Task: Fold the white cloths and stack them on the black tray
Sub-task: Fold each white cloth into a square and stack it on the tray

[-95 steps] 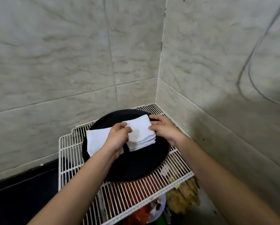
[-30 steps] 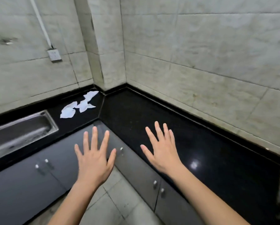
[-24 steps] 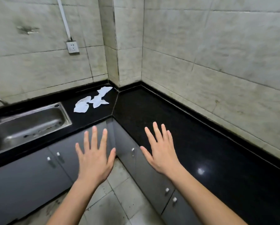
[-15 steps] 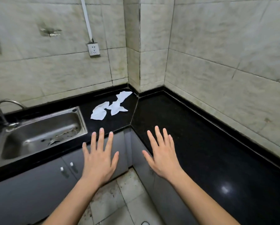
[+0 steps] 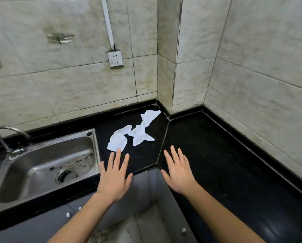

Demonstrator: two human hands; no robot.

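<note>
Three crumpled white cloths lie unfolded on the black countertop (image 5: 216, 155) near its inner corner: one at the left (image 5: 117, 141), one in the middle (image 5: 139, 135), one farther back (image 5: 149, 116). My left hand (image 5: 114, 176) is held flat with fingers spread, its fingertips just short of the left cloth. My right hand (image 5: 179, 170) is spread the same way over the counter's front edge, to the right of the cloths. Both hands hold nothing. The black tray is out of view.
A steel sink (image 5: 46, 165) with a tap (image 5: 4, 135) is set in the counter at the left. Tiled walls and a jutting pillar (image 5: 167, 58) close in the corner; a wall socket (image 5: 115, 58) hangs above. Grey cabinet doors (image 5: 143, 193) are below.
The view swung left from the tray on the wire rack to the counter corner. Both hands let go of the folded cloths and now reach, empty and spread, closer to the crumpled cloths.
</note>
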